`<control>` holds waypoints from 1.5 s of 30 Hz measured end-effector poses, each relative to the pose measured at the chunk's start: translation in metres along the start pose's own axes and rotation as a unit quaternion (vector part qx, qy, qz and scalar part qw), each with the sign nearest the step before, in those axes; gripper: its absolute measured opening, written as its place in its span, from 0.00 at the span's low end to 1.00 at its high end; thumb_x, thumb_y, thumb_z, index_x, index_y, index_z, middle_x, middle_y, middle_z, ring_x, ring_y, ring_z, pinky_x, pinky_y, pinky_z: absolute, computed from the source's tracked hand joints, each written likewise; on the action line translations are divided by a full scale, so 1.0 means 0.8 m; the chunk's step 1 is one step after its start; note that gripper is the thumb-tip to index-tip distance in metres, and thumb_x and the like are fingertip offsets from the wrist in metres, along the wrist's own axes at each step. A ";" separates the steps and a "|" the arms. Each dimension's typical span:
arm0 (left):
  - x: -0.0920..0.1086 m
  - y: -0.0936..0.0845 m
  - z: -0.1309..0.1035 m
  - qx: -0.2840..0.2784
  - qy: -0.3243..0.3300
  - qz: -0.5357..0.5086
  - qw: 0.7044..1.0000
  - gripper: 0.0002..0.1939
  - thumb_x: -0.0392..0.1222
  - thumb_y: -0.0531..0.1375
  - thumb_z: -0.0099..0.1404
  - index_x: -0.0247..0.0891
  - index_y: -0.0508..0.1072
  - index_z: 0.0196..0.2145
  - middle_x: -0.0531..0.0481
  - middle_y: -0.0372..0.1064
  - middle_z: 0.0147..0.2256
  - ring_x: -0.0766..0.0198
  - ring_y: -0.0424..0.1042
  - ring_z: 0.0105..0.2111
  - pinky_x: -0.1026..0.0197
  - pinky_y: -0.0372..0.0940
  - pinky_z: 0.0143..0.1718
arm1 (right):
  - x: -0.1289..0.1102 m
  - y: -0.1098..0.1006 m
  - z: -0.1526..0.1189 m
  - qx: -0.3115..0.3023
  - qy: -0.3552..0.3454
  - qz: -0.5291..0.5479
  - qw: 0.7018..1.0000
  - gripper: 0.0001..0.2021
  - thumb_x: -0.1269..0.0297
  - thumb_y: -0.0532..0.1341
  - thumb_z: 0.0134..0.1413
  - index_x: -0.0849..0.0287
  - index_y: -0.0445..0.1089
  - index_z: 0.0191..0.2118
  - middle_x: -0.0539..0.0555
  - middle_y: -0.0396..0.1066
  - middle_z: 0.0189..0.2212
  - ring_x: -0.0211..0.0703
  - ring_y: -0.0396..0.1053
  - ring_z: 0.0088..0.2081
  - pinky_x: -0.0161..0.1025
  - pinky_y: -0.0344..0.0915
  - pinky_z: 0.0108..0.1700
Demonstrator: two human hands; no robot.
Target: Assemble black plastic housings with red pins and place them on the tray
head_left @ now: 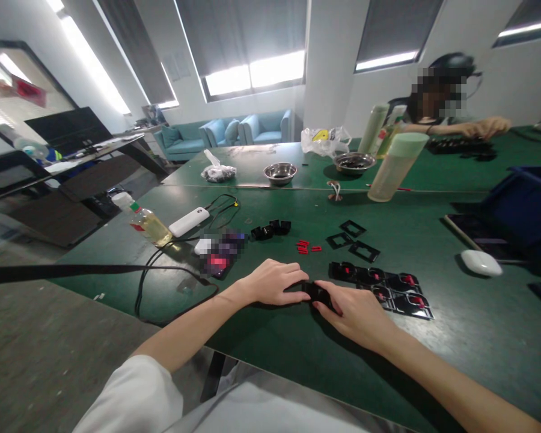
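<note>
At the near edge of the green-topped table (270, 337), head view: one small black plastic piece (318, 293), between the two hands. Left hand (275, 284): thumb and fingertips closed on the piece's left end. Right hand (358, 310): thumb and fingers pinching its right end; grip closed. Just beyond the right hand: flat black plastic pieces with red inserts (401, 282), set in two rows. Farther out: three open rectangular black frames (364, 251); several small red plastic parts (316, 248), loosely grouped; a cluster of blocky black parts (270, 229). To the left: one oblong white power bank (189, 222), one clear bottle of yellow liquid (152, 228). To the right: one rounded white mouse (481, 263). Toward the back: one round, shiny metal bowl (280, 174).
</note>
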State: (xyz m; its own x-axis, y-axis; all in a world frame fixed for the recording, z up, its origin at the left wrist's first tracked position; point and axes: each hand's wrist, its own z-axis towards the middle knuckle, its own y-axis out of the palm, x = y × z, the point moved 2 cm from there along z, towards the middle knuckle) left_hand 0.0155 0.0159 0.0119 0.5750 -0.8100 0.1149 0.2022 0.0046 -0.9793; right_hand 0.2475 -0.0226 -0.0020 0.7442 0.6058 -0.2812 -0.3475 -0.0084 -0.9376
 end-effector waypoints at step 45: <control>-0.061 0.000 -0.005 0.109 -0.224 0.174 0.953 0.29 0.55 0.58 0.76 0.35 0.68 0.67 0.33 0.60 0.69 0.40 0.58 0.70 0.37 0.53 0.72 | 0.001 0.003 -0.001 0.007 -0.013 -0.015 1.000 0.20 0.58 0.59 0.71 0.63 0.72 0.61 0.50 0.75 0.26 0.44 0.74 0.25 0.38 0.61 0.31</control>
State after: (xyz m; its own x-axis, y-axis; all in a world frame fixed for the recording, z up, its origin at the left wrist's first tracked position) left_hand -0.0153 0.0530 0.0054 0.9082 -0.4054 -0.1036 0.0685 0.3882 -0.9190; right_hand 0.2478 -0.0228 -0.0043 0.7393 0.6266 -0.2467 -0.3324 0.0209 -0.9429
